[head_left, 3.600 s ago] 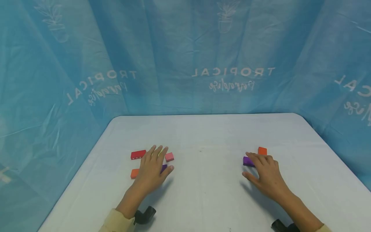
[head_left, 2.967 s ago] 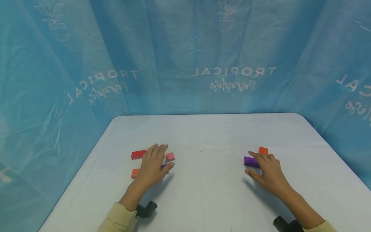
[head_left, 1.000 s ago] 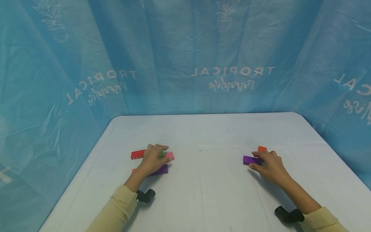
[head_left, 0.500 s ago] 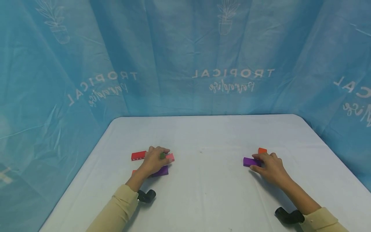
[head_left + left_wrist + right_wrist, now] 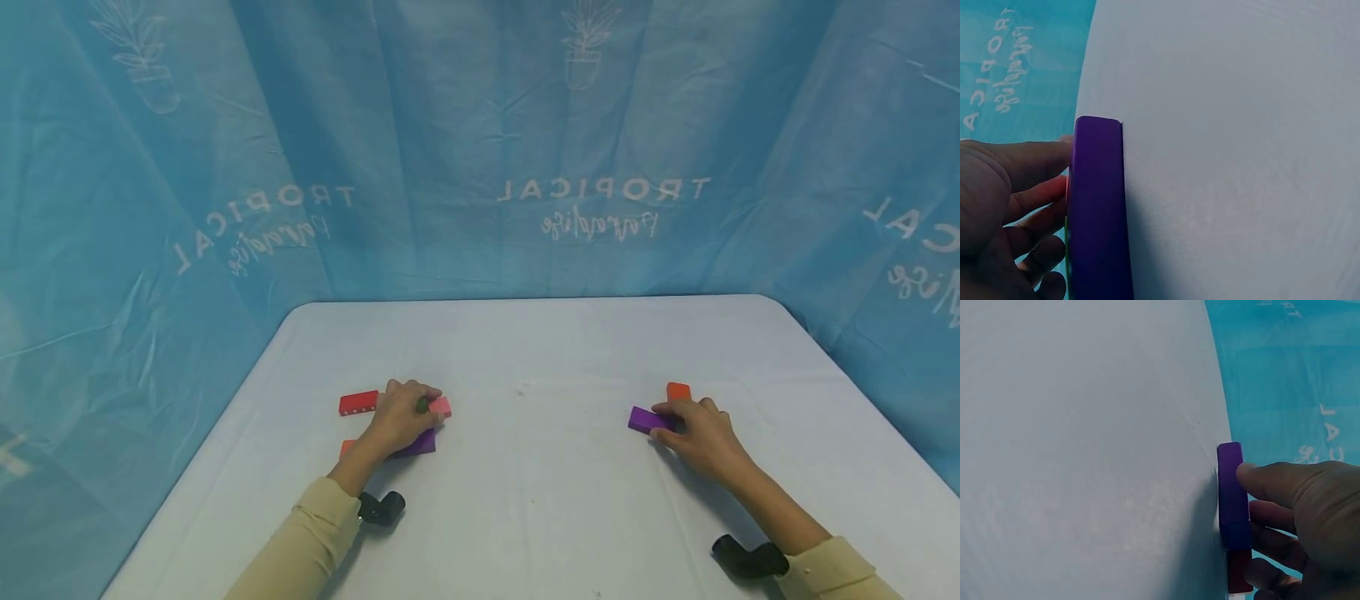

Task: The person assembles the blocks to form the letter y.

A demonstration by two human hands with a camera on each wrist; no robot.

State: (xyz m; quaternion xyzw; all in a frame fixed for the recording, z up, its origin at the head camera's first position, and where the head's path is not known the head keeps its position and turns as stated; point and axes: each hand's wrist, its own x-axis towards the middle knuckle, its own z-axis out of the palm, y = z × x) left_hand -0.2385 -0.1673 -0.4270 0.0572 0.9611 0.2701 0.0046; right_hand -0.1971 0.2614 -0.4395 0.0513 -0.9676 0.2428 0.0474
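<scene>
purple-first check: found right hand [image 5: 702, 435] pinching purple block [image 5: 642, 420] just nearer than orange block [image 5: 678, 391], across its sides presumably for turning control, and left hand [image 5: 399, 421] curled at pink block [image 5: 442, 407], well left of orange block, cannot tell whether gripping.

Curtained-off workspace: blue sheeting [image 5: 450, 108] on three sides, white table [image 5: 540, 500]

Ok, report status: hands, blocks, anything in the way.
Left hand at pink block and green block, grip unclear. Right hand pinching purple block. Orange block close beyond it; second purple block partly hidden by left hand.
</scene>
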